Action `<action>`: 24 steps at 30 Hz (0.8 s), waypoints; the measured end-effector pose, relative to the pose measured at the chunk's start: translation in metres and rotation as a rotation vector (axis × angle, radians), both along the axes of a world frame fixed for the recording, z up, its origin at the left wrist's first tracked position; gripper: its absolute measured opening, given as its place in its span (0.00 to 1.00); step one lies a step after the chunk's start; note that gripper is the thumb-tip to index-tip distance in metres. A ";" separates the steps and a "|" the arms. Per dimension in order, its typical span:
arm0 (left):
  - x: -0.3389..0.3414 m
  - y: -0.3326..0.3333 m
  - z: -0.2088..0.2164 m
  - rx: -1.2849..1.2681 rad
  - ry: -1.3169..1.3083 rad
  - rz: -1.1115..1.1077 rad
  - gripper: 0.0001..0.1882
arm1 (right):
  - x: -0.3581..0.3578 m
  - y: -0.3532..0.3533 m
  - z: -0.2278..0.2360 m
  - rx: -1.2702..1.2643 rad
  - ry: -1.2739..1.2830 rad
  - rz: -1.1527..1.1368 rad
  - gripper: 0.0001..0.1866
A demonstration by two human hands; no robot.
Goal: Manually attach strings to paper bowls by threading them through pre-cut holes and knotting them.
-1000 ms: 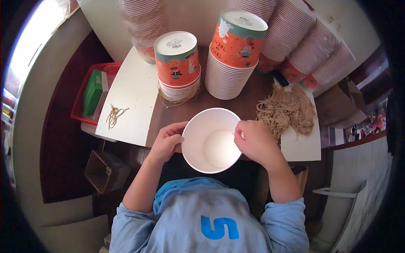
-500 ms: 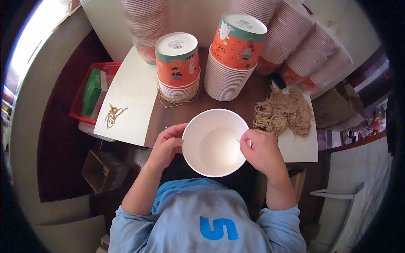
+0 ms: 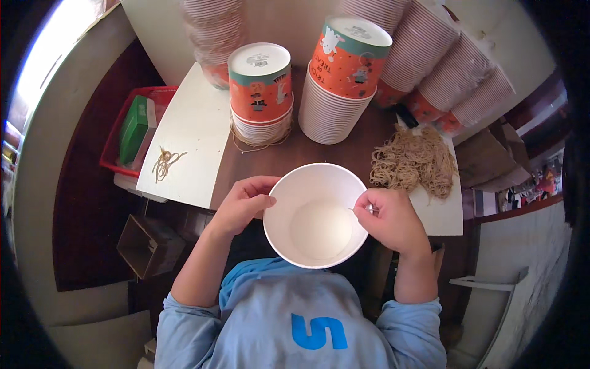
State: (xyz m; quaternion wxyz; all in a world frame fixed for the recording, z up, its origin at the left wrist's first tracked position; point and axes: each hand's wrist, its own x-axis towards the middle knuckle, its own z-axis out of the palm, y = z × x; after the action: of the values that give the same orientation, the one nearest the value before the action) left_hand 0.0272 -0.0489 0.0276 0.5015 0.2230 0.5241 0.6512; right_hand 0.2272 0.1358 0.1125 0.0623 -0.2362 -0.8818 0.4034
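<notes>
A white-lined paper bucket (image 3: 316, 184) is tilted so that its open mouth faces me, just off the table's near edge. My left hand (image 3: 249, 200) is closed on its left rim, thumb toward the mouth and fingers behind the wall. At the right rim my right hand (image 3: 393, 218) is closed in a pinch. A thin pale piece (image 3: 371, 210) pokes out between its thumb and finger, too small to name. The bucket's outer wall is hidden from me.
Upside-down orange-and-green buckets (image 3: 259, 92) and a taller stack (image 3: 338, 114) stand behind. A heap of tan cords (image 3: 412, 160) lies right; a few loose cords (image 3: 166, 163) lie left. Wrapped bucket stacks (image 3: 418, 49) line the back. A red basket (image 3: 109, 144) is left, an open carton (image 3: 147, 246) below.
The bucket has come slightly lower and tips more toward me. Both hands have shifted with it; my right hand sits a little farther right, still pinching.
</notes>
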 end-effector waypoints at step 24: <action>-0.001 0.006 0.003 0.033 -0.215 0.050 0.18 | -0.027 0.012 0.007 0.358 -0.160 0.382 0.06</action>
State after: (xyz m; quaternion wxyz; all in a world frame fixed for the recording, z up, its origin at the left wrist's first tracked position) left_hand 0.0265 -0.0429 0.0310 0.5349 0.1468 0.4619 0.6921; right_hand 0.2005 0.1482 0.1199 -0.0442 -0.0818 -0.9697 0.2258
